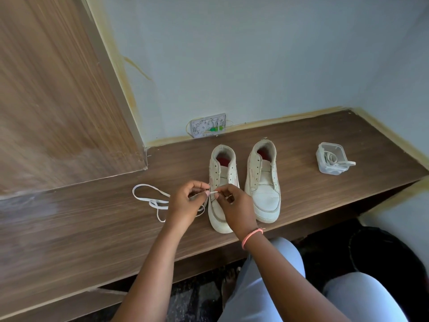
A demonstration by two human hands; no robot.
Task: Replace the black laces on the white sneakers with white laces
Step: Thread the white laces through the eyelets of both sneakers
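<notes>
Two off-white sneakers, the left sneaker (221, 182) and the right sneaker (264, 180), show red insoles at frame centre. A white lace (148, 198) loops at centre left on the dark brown wood-grain shelf (325, 194). The clear plastic box (330, 159) (centre right) holds another white lace. A pink bracelet (251, 235) sits below centre; the wall (255, 54) above is pale blue-grey.

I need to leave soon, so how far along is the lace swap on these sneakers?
Done: no black laces show on either sneaker. In hand: the left hand and right hand pinch a white lace at the left sneaker's lowest eyelets. Left: nearly all of that lacing, plus the right sneaker, still bare; another lace waits in the plastic container.
</notes>
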